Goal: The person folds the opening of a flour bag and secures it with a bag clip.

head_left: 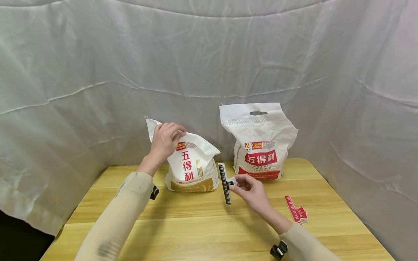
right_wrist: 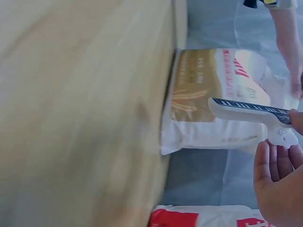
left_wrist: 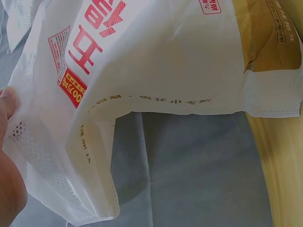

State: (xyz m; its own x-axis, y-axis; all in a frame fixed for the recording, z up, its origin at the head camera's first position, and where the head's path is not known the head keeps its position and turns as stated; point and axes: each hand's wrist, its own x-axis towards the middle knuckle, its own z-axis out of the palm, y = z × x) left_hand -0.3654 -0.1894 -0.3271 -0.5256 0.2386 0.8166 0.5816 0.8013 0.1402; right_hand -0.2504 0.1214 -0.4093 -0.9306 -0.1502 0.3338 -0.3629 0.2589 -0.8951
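Note:
A white flour bag with a gold lower band [head_left: 192, 174] stands at the middle left of the table, its top bent over. My left hand [head_left: 166, 139] grips that bag's top edge, thumb in front; in the left wrist view the thumb [left_wrist: 7, 104] presses on the perforated strip. My right hand [head_left: 249, 190] pinches a black-and-white bag clip [head_left: 225, 184] by its handle, its long bar held upright just right of the gold-banded bag. The right wrist view shows the clip [right_wrist: 251, 111] between thumb and fingers, overlapping the bag.
Another white flour bag with red print [head_left: 261, 145] stands upright at the back right, its handle slot on top. A red bag clip [head_left: 296, 211] lies on the wooden table [head_left: 202, 232] at the right. Grey cloth [head_left: 196, 54] hangs behind and on both sides.

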